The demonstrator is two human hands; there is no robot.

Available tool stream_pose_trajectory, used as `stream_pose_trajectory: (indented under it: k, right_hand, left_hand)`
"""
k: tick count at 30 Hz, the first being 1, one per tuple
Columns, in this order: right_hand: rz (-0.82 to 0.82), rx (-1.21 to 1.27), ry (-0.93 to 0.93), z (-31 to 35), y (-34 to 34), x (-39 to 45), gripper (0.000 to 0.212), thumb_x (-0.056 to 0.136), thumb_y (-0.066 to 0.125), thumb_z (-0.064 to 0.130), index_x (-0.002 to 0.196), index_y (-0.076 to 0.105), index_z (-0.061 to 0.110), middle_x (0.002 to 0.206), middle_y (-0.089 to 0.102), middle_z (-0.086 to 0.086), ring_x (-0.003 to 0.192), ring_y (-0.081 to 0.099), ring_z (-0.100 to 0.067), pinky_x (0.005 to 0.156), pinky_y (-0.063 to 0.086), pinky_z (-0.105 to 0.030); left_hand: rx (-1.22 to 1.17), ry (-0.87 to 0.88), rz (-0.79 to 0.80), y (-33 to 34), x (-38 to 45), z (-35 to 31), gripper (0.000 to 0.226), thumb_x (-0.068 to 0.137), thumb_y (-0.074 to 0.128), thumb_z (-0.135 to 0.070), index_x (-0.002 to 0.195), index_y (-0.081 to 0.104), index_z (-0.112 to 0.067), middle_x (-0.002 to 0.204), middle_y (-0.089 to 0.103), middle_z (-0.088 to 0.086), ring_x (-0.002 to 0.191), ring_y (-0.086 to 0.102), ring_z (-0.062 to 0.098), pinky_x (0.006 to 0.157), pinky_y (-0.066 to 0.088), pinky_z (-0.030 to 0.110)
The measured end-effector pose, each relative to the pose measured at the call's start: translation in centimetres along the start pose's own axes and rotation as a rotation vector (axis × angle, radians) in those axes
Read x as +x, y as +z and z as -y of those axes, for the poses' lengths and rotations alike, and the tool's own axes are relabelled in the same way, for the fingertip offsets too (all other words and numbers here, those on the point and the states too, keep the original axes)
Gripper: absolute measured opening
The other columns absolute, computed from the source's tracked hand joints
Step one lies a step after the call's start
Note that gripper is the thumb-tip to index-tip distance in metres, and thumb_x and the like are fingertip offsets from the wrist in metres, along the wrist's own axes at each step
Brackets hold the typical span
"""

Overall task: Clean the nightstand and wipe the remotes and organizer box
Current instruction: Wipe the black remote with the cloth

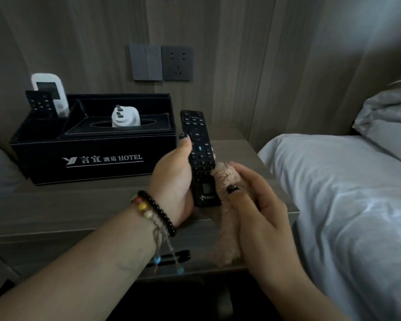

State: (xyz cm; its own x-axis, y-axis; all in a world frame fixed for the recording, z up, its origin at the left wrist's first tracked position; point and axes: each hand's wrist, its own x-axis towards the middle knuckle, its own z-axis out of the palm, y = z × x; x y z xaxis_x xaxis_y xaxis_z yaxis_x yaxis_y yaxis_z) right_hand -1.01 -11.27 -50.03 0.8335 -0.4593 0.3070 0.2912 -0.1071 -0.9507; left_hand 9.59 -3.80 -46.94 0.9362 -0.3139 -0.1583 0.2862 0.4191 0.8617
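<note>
I have the black remote (200, 158) up off the nightstand (83, 205), my left hand (171, 181) wrapped round its lower half from the nine o'clock side, thumb lying along the edge by the upper buttons. My right hand (257, 205) comes in from about four o'clock with the tan cloth (226, 181) bunched in its fingers, and a fold of it is pressed against the remote's right edge near the number keys; the rest of the cloth hangs down towards six o'clock.

By my reckoning I am in the middle of the remote-wiping part. This remote is under the cloth now, and I cannot tell how much of its face has been covered. Out at ten o'clock the organizer box (95, 156) sits on the nightstand, with a white remote (50, 91) and a small black remote (41, 104) standing in its left compartment, so those two look still to be wiped. A white plug adapter (125, 117) rests on the tissue slot. The box itself and the tabletop I would also count as remaining, though nothing shows either way
</note>
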Motion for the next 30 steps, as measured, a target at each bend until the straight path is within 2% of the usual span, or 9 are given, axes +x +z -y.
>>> stream_pose_trajectory:
  k: [4, 8, 10, 13, 15, 18, 22, 25, 30]
  right_hand:
    - [-0.024, -0.01, 0.134, -0.1, -3.5, 1.2, 0.022, 0.093, 0.058, 0.012, 0.096, 0.071, 0.028, 0.084, 0.074, 0.021, 0.078, 0.065, 0.011, 0.065, 0.047, -0.006]
    - [-0.1, -0.053, 0.198, -0.7, -5.5, 2.8, 0.018, 0.093, 0.058, 0.021, 0.101, 0.072, 0.028, 0.09, 0.075, 0.008, 0.09, 0.07, -0.008, 0.082, 0.055, -0.032]
    - [-0.132, -0.067, 0.197, -0.7, -5.9, 3.6, 0.019, 0.093, 0.058, 0.022, 0.104, 0.071, 0.028, 0.091, 0.075, 0.007, 0.091, 0.069, -0.011, 0.086, 0.056, -0.038]
    - [-0.139, -0.108, 0.179, -0.8, -6.2, 4.7, 0.029, 0.092, 0.053, 0.013, 0.111, 0.069, 0.029, 0.09, 0.073, 0.011, 0.086, 0.067, -0.005, 0.079, 0.053, -0.028]
    - [-0.133, -0.128, 0.174, -0.9, -6.4, 5.2, 0.032, 0.091, 0.051, 0.01, 0.11, 0.069, 0.028, 0.087, 0.072, 0.011, 0.082, 0.066, -0.005, 0.075, 0.051, -0.027]
    - [-0.122, -0.157, 0.186, -1.0, -6.5, 5.8, 0.032, 0.09, 0.05, 0.013, 0.111, 0.068, 0.029, 0.091, 0.072, 0.007, 0.089, 0.066, -0.011, 0.085, 0.055, -0.039]
    - [-0.145, -0.137, 0.192, -1.1, -6.1, 6.3, 0.034, 0.081, 0.048, 0.026, 0.109, 0.067, 0.035, 0.094, 0.073, 0.005, 0.093, 0.068, -0.02, 0.089, 0.055, -0.05]
    - [-0.139, -0.137, 0.2, -1.1, -5.8, 6.4, 0.04, 0.073, 0.045, 0.033, 0.108, 0.066, 0.036, 0.092, 0.072, 0.004, 0.092, 0.067, -0.023, 0.088, 0.055, -0.051]
    - [-0.117, -0.195, 0.177, -1.0, -5.8, 6.6, 0.032, 0.09, 0.049, 0.02, 0.115, 0.066, 0.031, 0.093, 0.07, 0.007, 0.092, 0.065, -0.015, 0.09, 0.053, -0.043]
  left_hand:
    - [0.087, -0.064, -0.083, 2.7, 4.3, 1.0, 0.038, 0.103, 0.039, -0.027, 0.08, 0.06, -0.005, 0.061, 0.067, 0.007, 0.042, 0.062, 0.013, 0.044, 0.052, 0.02]
    - [0.496, -0.045, -0.104, 4.0, 8.9, 1.3, 0.035, 0.084, 0.069, -0.034, 0.099, 0.063, -0.003, 0.077, 0.065, 0.009, 0.058, 0.062, 0.017, 0.05, 0.049, 0.023]
    - [0.857, 0.023, -0.115, 4.4, 11.1, 1.6, 0.072, 0.058, 0.082, -0.035, 0.116, 0.059, -0.001, 0.103, 0.066, 0.011, 0.085, 0.067, 0.024, 0.065, 0.054, 0.029]
    - [1.111, 0.116, -0.196, 5.3, 13.2, 2.4, 0.085, 0.069, 0.075, -0.019, 0.138, 0.028, -0.003, 0.136, 0.043, 0.014, 0.118, 0.052, 0.031, 0.099, 0.047, 0.037]
    - [1.237, 0.185, -0.229, 5.6, 14.2, 2.7, 0.07, 0.073, 0.071, -0.021, 0.131, 0.033, -0.006, 0.133, 0.044, 0.013, 0.115, 0.052, 0.031, 0.097, 0.047, 0.034]
    - [1.486, 0.17, -0.234, 5.8, 15.3, 2.8, 0.056, 0.079, 0.064, -0.036, 0.125, 0.051, -0.007, 0.13, 0.047, 0.014, 0.113, 0.054, 0.031, 0.084, 0.045, 0.029]
    - [1.613, 0.114, -0.261, 6.1, 16.3, 3.0, 0.056, 0.082, 0.057, -0.042, 0.128, 0.052, -0.009, 0.136, 0.046, 0.016, 0.123, 0.046, 0.033, 0.099, 0.043, 0.035]
    - [1.618, 0.086, -0.283, 6.4, 16.6, 3.2, 0.055, 0.08, 0.057, -0.039, 0.127, 0.053, -0.01, 0.135, 0.046, 0.015, 0.122, 0.046, 0.031, 0.1, 0.044, 0.033]
    - [1.64, 0.099, -0.264, 6.4, 16.5, 2.8, 0.063, 0.078, 0.054, -0.05, 0.128, 0.053, -0.011, 0.14, 0.043, 0.016, 0.123, 0.046, 0.033, 0.102, 0.044, 0.039]
